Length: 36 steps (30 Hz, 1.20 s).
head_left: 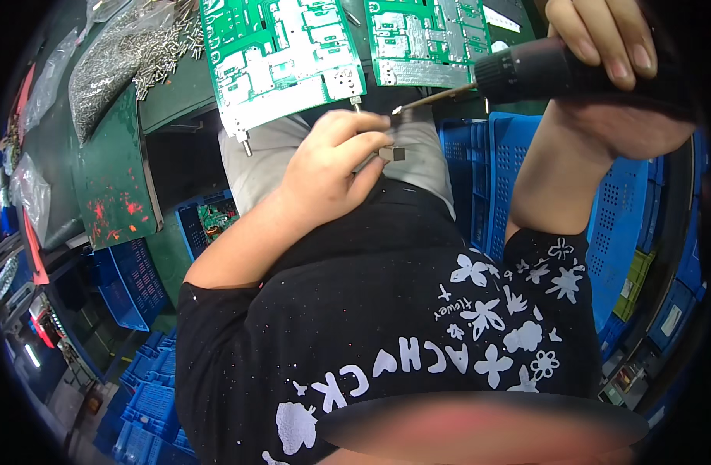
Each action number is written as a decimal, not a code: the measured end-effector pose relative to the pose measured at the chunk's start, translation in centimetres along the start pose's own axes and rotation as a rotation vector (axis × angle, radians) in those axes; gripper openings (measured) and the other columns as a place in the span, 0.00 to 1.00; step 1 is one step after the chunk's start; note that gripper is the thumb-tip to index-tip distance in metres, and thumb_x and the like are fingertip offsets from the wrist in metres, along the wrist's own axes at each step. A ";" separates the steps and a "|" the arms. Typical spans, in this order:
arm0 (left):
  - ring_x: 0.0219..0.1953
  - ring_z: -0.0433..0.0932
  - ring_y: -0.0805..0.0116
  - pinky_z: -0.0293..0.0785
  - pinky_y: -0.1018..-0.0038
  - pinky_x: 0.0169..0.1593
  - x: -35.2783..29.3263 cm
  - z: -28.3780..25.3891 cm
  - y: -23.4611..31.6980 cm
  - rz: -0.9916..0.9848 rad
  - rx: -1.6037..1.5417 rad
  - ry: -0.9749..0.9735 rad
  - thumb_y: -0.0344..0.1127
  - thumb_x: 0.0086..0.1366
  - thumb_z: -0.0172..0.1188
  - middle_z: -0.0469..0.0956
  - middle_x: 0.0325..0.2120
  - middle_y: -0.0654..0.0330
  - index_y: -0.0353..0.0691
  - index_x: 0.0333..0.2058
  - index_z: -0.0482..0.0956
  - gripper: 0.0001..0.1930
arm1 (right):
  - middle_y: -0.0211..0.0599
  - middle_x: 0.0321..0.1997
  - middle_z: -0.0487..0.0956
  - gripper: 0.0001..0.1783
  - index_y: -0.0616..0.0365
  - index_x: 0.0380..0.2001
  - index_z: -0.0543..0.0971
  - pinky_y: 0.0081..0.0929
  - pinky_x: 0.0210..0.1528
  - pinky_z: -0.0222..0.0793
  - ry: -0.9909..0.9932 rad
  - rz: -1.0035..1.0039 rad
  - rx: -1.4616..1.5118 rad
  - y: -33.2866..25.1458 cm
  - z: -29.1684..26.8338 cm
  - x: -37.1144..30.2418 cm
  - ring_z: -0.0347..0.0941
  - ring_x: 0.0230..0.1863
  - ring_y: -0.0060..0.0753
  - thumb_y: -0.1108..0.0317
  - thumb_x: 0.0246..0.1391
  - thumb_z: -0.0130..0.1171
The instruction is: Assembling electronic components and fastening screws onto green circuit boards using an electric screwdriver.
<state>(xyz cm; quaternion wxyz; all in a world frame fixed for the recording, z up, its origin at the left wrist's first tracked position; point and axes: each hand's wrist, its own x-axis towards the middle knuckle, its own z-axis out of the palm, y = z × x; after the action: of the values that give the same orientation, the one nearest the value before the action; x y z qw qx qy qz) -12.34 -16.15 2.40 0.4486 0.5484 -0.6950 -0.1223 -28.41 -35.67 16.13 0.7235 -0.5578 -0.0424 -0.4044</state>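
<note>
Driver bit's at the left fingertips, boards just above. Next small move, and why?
Probably seat the bit tip in the small fastener pinched by the left hand: the right hand holds the electric screwdriver angled at those fingertips, short of the left circuit board.

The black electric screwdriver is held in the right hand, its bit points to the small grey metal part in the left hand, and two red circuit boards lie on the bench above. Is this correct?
Not quite: the head view shows the two circuit boards are green, not red. The rest holds: the right hand holds the black electric screwdriver, whose bit points toward the small grey metal part pinched in the left hand.
</note>
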 end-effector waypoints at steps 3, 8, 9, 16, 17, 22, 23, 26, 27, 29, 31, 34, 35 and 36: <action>0.32 0.77 0.58 0.73 0.70 0.37 -1.0 1.4 -0.1 -0.349 -0.313 -0.236 0.28 0.54 0.61 0.77 0.30 0.53 0.36 0.35 0.77 0.09 | 0.33 0.30 0.70 0.30 0.60 0.54 0.65 0.26 0.36 0.65 -0.002 0.000 0.015 0.8 2.2 -0.1 0.69 0.28 0.28 0.46 0.62 0.36; 0.28 0.73 0.80 0.70 0.80 0.33 -1.1 5.8 -2.9 -0.977 -0.925 -0.346 0.35 0.61 0.60 0.77 0.27 0.64 0.30 0.36 0.77 0.12 | 0.34 0.30 0.70 0.32 0.61 0.54 0.65 0.28 0.36 0.65 0.014 -0.048 -0.031 1.9 1.7 -0.3 0.69 0.28 0.29 0.44 0.61 0.37; 0.28 0.73 0.79 0.70 0.81 0.33 -0.8 6.4 -3.2 -1.059 -0.996 -0.251 0.35 0.61 0.60 0.77 0.27 0.64 0.31 0.36 0.77 0.11 | 0.34 0.30 0.70 0.32 0.61 0.54 0.65 0.28 0.36 0.65 0.016 -0.047 -0.033 2.0 1.5 -0.2 0.69 0.28 0.29 0.44 0.61 0.37; 0.30 0.74 0.75 0.71 0.78 0.36 0.7 8.2 -3.9 -1.130 -1.223 0.187 0.35 0.62 0.58 0.76 0.27 0.62 0.31 0.39 0.76 0.12 | 0.34 0.31 0.70 0.33 0.61 0.54 0.66 0.29 0.38 0.65 0.066 -0.052 -0.109 2.8 1.8 -0.3 0.68 0.29 0.29 0.43 0.60 0.38; 0.30 0.74 0.75 0.72 0.78 0.37 0.6 8.5 -3.9 -1.094 -1.224 0.211 0.36 0.63 0.58 0.76 0.28 0.61 0.31 0.40 0.75 0.14 | 0.34 0.31 0.70 0.33 0.61 0.55 0.66 0.29 0.39 0.65 0.094 -0.047 -0.144 2.7 1.9 -0.3 0.68 0.29 0.29 0.43 0.60 0.38; 0.31 0.74 0.73 0.72 0.75 0.39 0.5 9.0 -3.8 -1.018 -1.285 0.310 0.38 0.64 0.57 0.76 0.30 0.59 0.29 0.43 0.73 0.17 | 0.34 0.31 0.70 0.32 0.60 0.56 0.65 0.28 0.39 0.64 0.133 -0.082 -0.073 3.0 2.4 -0.7 0.68 0.29 0.29 0.44 0.60 0.37; 0.31 0.74 0.73 0.72 0.75 0.39 0.5 9.1 -3.7 -0.992 -1.291 0.315 0.38 0.64 0.57 0.75 0.30 0.58 0.28 0.43 0.72 0.17 | 0.34 0.31 0.70 0.32 0.60 0.55 0.65 0.28 0.38 0.64 0.137 -0.078 -0.082 2.8 2.2 -0.8 0.68 0.29 0.29 0.44 0.60 0.38; 0.32 0.73 0.72 0.72 0.75 0.39 0.5 8.9 -3.6 -0.975 -1.293 0.336 0.38 0.64 0.57 0.75 0.30 0.58 0.28 0.44 0.72 0.17 | 0.34 0.31 0.70 0.31 0.60 0.55 0.65 0.28 0.38 0.65 0.138 -0.065 -0.094 3.1 1.8 -0.6 0.68 0.29 0.28 0.45 0.60 0.38; 0.32 0.73 0.72 0.72 0.75 0.40 0.4 8.8 -3.6 -0.980 -1.291 0.346 0.38 0.64 0.56 0.75 0.30 0.58 0.28 0.43 0.72 0.17 | 0.34 0.31 0.70 0.31 0.60 0.55 0.65 0.28 0.38 0.65 0.136 -0.060 -0.095 2.8 1.6 -0.8 0.68 0.29 0.28 0.45 0.59 0.39; 0.32 0.73 0.72 0.73 0.75 0.40 0.6 8.8 -3.5 -0.979 -1.300 0.325 0.38 0.64 0.57 0.75 0.31 0.58 0.28 0.43 0.72 0.17 | 0.34 0.31 0.70 0.31 0.60 0.54 0.65 0.27 0.37 0.65 0.146 -0.056 -0.118 2.6 1.5 -0.8 0.69 0.28 0.28 0.46 0.59 0.39; 0.32 0.73 0.72 0.73 0.75 0.40 0.6 8.9 -3.6 -0.978 -1.303 0.316 0.38 0.64 0.57 0.74 0.31 0.58 0.28 0.43 0.71 0.17 | 0.34 0.31 0.71 0.30 0.60 0.54 0.65 0.27 0.37 0.65 0.148 -0.051 -0.132 2.8 1.5 -0.6 0.69 0.28 0.28 0.46 0.59 0.40; 0.32 0.73 0.72 0.73 0.75 0.40 0.5 9.0 -3.7 -0.984 -1.332 0.345 0.37 0.64 0.57 0.75 0.31 0.58 0.29 0.44 0.71 0.17 | 0.35 0.31 0.71 0.29 0.60 0.53 0.66 0.27 0.36 0.65 0.145 -0.042 -0.146 2.7 1.5 -0.3 0.69 0.28 0.28 0.47 0.59 0.40; 0.33 0.74 0.72 0.73 0.74 0.41 0.5 8.9 -3.6 -0.992 -1.327 0.335 0.38 0.64 0.57 0.75 0.32 0.57 0.29 0.44 0.71 0.17 | 0.35 0.31 0.71 0.29 0.60 0.53 0.66 0.27 0.36 0.65 0.146 -0.040 -0.154 2.4 1.7 -0.7 0.69 0.28 0.28 0.48 0.58 0.41; 0.33 0.74 0.72 0.73 0.74 0.41 0.6 8.9 -3.6 -0.999 -1.322 0.326 0.38 0.64 0.57 0.75 0.32 0.57 0.29 0.44 0.71 0.17 | 0.35 0.31 0.71 0.29 0.60 0.53 0.66 0.27 0.36 0.65 0.146 -0.039 -0.163 2.9 1.4 -0.3 0.69 0.28 0.28 0.48 0.58 0.41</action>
<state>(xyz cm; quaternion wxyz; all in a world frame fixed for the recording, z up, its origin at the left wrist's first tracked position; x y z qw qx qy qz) -16.74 -20.81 -4.70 0.6651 0.4268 -0.0826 -0.6072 -26.27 -34.15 14.26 0.6690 -0.5828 0.0327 -0.4601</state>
